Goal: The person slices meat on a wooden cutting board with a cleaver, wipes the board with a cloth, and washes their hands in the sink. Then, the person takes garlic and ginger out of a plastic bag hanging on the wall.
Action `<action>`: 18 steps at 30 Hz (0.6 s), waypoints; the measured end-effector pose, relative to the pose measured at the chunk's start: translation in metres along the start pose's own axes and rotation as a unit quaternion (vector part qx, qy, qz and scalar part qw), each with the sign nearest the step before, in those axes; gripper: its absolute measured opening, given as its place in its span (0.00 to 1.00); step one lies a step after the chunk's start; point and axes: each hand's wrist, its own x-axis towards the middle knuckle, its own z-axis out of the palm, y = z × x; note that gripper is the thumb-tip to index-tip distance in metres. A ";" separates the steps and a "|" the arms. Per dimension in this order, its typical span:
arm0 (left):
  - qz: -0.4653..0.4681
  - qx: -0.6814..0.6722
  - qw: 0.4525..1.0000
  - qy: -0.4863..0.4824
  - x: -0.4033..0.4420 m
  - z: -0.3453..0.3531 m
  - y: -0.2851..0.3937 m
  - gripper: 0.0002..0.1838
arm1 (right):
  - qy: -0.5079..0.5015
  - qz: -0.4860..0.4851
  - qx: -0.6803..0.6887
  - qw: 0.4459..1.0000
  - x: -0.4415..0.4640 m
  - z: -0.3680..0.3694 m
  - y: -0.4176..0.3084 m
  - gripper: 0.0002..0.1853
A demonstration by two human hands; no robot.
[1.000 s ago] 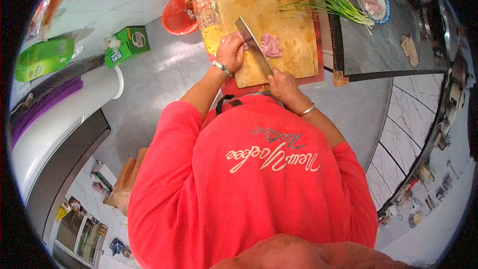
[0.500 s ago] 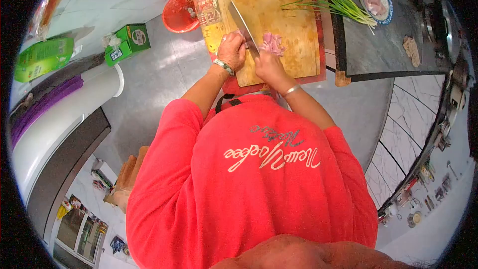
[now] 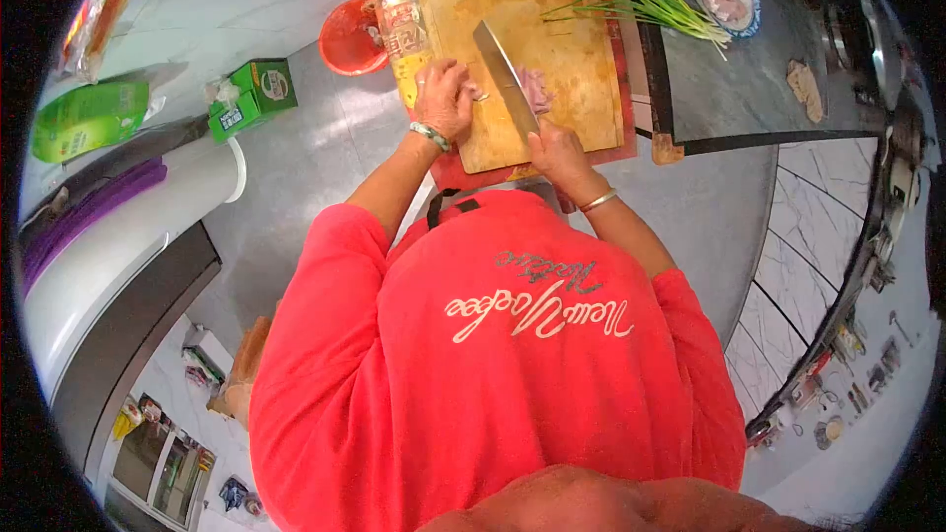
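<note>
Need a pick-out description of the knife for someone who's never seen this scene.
Find the wooden cutting board at the picture's top centre. At its lower edge, the right hand holds the knife, blade slanting up and left between the left hand and the pink meat pile. It's the only long, grey, flat-bladed thing over the board.

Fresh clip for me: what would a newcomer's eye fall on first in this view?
Most likely the bright red top, which fills the lower middle and carries upside-down lettering. Next comes the broad-bladed knife in the right hand, over the wooden board beside pink meat. At upper right, long green onions stretch from above the board to the grey counter.
</note>
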 end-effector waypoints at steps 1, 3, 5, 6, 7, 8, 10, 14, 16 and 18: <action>-0.002 0.020 1.000 -0.016 0.001 -0.001 0.001 0.17 | 0.000 -0.001 0.000 1.000 -0.003 0.000 -0.001 0.11; -0.004 0.040 0.999 -0.031 0.000 -0.002 0.001 0.19 | -0.002 -0.018 -0.012 1.000 -0.009 0.002 -0.002 0.10; -0.022 0.046 0.996 -0.067 -0.004 -0.001 0.002 0.19 | -0.005 -0.021 -0.010 1.000 -0.015 0.011 0.007 0.10; -0.022 0.046 0.997 -0.066 -0.004 0.000 0.002 0.19 | -0.007 -0.024 -0.008 1.000 -0.016 0.013 0.008 0.09; -0.050 0.038 0.994 -0.088 -0.004 0.000 0.003 0.19 | -0.008 -0.025 -0.009 1.000 -0.017 0.012 0.010 0.09; -0.078 0.030 0.990 -0.111 -0.005 0.000 0.003 0.18 | -0.002 -0.026 -0.001 1.000 -0.018 0.012 0.011 0.10; -0.093 -0.004 0.989 -0.112 -0.010 0.004 0.003 0.18 | 0.004 -0.029 0.007 1.000 -0.020 0.010 0.012 0.10; -0.051 -0.089 0.990 -0.094 -0.016 0.016 0.007 0.16 | 0.013 -0.027 0.007 1.000 -0.025 0.006 0.020 0.10; -0.031 -0.095 0.991 -0.087 -0.015 0.021 0.008 0.15 | 0.013 -0.024 0.005 1.000 -0.026 0.003 0.018 0.10; -0.011 -0.100 0.992 -0.081 -0.015 0.027 0.001 0.15 | 0.006 -0.015 -0.003 1.000 -0.029 -0.001 0.015 0.10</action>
